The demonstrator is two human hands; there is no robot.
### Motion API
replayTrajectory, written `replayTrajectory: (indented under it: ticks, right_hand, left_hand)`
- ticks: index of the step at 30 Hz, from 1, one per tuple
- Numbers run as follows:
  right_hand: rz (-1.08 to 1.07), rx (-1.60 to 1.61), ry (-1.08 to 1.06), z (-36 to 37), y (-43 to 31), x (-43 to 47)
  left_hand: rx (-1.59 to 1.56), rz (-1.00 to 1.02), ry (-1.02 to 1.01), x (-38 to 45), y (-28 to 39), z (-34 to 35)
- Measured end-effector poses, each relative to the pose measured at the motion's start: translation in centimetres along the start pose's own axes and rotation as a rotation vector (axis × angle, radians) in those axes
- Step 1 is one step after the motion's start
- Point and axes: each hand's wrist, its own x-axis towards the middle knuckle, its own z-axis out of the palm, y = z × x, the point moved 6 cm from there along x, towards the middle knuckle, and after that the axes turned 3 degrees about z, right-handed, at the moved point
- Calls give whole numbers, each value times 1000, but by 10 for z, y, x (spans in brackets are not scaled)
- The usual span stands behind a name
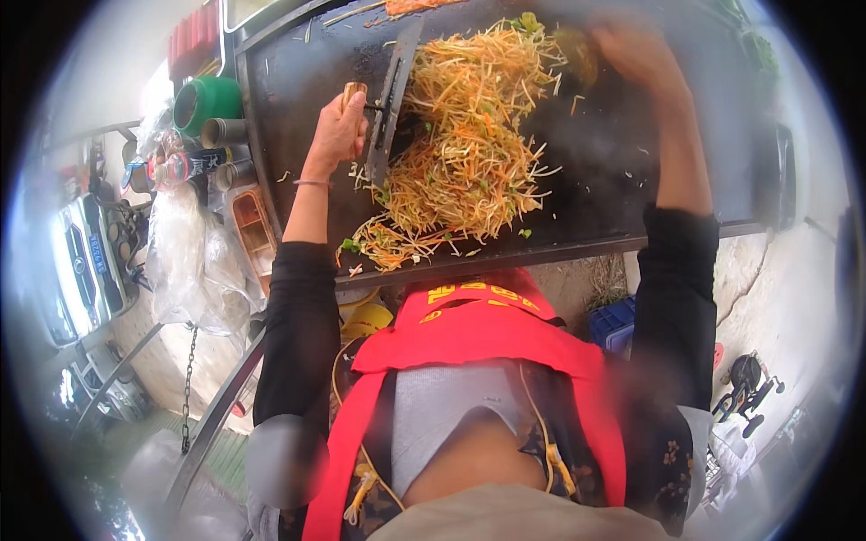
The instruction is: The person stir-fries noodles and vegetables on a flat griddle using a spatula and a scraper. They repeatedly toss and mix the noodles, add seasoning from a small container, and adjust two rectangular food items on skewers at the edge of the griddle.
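Observation:
My left hand [346, 132] grips the wooden handle [354, 91] of a flat metal trowel-like scraper [394, 101]. Its long blade stands on edge along the left side of a heap of shredded vegetables or noodles [473, 128], with orange and pale strands and green bits. The heap lies on a dark flat griddle [595, 169] and trails towards the front edge. At the upper right, beyond the heap, my right hand [629, 51] is curled and blurred. A brownish-green smear [576, 54] shows beside its fingers; whether they hold it is unclear.
A raised metal rim [500, 260] borders the griddle's front. Left of it stand a green container [206, 105], grey cups [226, 132], plastic bags [193, 264] and a sectioned orange-brown tray [252, 226]. An orange slab [416, 5] lies at the far edge. Steam hazes the right side.

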Motion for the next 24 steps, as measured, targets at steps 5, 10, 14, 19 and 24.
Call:
replayTrajectory:
  ticks: [5,10,14,19,24]
  right_hand:
    - [-49,-5,255,40,-63,-49]
    - [509,751,186,79,43,-224]
    - [395,727,44,132,-2,-314]
    - [107,771,-19,166,-137,-258]
    - [-196,785,43,183,-229,-171]
  left_hand:
    - [347,152,-27,10,40,49]
    - [627,524,203,-28,35,133]
    - [231,202,123,-63,18,62]
    - [-73,-136,382,-142,-70,-52]
    - [-355,-102,523,-190,-109,-42]
